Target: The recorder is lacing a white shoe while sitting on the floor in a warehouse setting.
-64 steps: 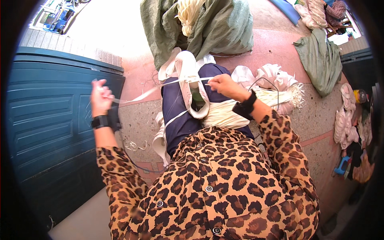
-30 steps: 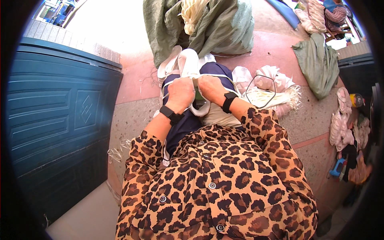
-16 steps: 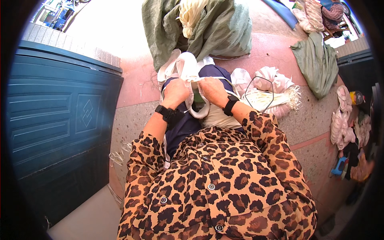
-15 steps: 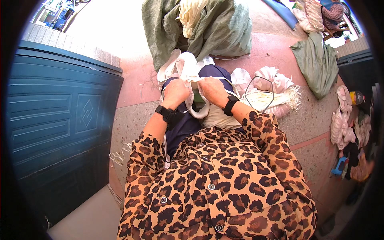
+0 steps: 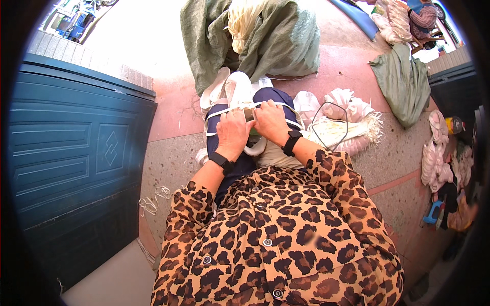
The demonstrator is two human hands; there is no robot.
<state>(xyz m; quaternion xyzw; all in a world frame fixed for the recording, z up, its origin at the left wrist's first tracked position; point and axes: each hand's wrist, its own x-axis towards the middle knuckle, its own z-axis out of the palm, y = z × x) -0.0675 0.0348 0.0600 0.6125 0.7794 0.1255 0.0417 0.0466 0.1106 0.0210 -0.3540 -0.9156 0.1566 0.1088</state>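
My hands are side by side above my knees, at a white strip [image 5: 286, 105] that runs across both legs. The left hand [image 5: 233, 133] has its fingers bent over the strip, with the thumb toward the right hand. Fingers of my right hand [image 5: 271, 122] curl down onto the same strip. A small brownish piece [image 5: 249, 115] shows in the gap between the hands; its kind is unclear. Just beyond them, a thick white fabric loop [image 5: 238, 87] lies between my knees. Part of the strip is hidden under my fingers.
A green woven sack [image 5: 286, 46] holding cream strands [image 5: 242, 23] stands ahead. At right lie a frayed cream bundle [image 5: 352, 127], a bent wire frame [image 5: 331, 125] and another green sack [image 5: 403, 84]. A blue panelled door [image 5: 81, 148] borders the left. Someone sits at the far right.
My left hand has come nearer my body and turned, its back now facing up. The right hand has shifted slightly nearer too. The strip now spans both knees more visibly.
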